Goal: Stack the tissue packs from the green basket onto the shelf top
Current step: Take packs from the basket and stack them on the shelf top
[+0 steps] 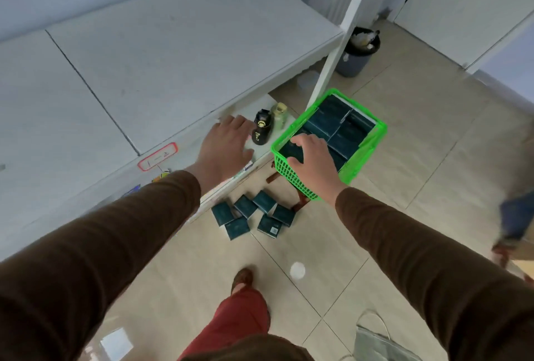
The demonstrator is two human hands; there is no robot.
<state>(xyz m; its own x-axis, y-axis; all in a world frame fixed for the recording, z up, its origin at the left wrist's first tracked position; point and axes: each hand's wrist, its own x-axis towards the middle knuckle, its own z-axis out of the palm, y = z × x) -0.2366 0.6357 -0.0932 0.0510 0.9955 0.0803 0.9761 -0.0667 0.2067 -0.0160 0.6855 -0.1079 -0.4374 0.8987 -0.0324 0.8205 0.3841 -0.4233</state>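
A bright green basket sits raised on a small wooden stool to the right of the white shelf. It holds several dark teal tissue packs. My right hand reaches into the basket's near end with fingers curled over one pack; a full grip is not clear. My left hand hovers open, fingers spread, over the front edge of the shelf top, holding nothing. Several more tissue packs lie scattered on the floor below the basket.
A black bottle and a pale green bottle stand on a lower shelf board. The white upright post rises beside the basket. A grey bin stands behind it. My foot is on the tiled floor.
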